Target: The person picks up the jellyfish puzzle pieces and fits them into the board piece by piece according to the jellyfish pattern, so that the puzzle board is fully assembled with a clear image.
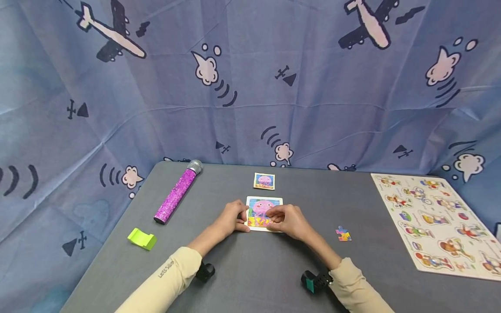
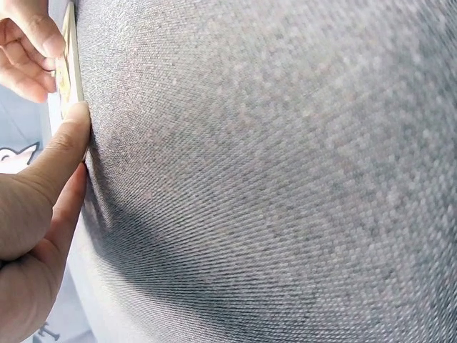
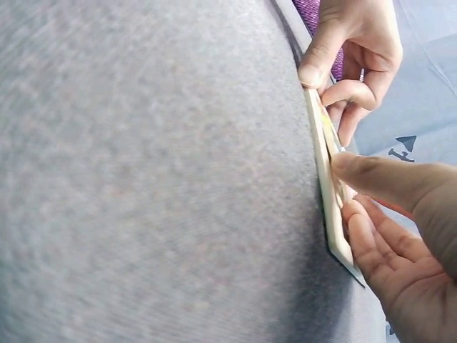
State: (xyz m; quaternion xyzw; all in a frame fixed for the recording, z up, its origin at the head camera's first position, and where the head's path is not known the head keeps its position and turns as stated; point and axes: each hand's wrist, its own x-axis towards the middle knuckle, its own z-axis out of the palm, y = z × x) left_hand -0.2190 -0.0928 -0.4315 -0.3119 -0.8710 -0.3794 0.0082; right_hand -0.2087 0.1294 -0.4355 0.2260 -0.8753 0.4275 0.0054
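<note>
A small jigsaw puzzle board [image 1: 264, 198] with a pink jellyfish picture and a pale rim lies on the grey table. My left hand [image 1: 231, 217] grips its left edge, the thumb at the near corner in the left wrist view. Over the right part of the picture, my right hand [image 1: 291, 222] pinches a thin puzzle piece [image 3: 337, 180] between thumb and fingers; in the right wrist view it sits slightly tilted at the board. The fingers hide most of that piece. A loose colourful puzzle piece [image 1: 344, 235] lies to the right of the right hand.
Behind the board lies a small jellyfish picture card [image 1: 264, 181]. A glittery purple microphone [image 1: 176, 195] and a bright green plastic piece [image 1: 141, 239] are on the left. A large white board with printed figures [image 1: 411, 217] lies on the right. A patterned blue curtain [image 1: 250, 87] hangs behind.
</note>
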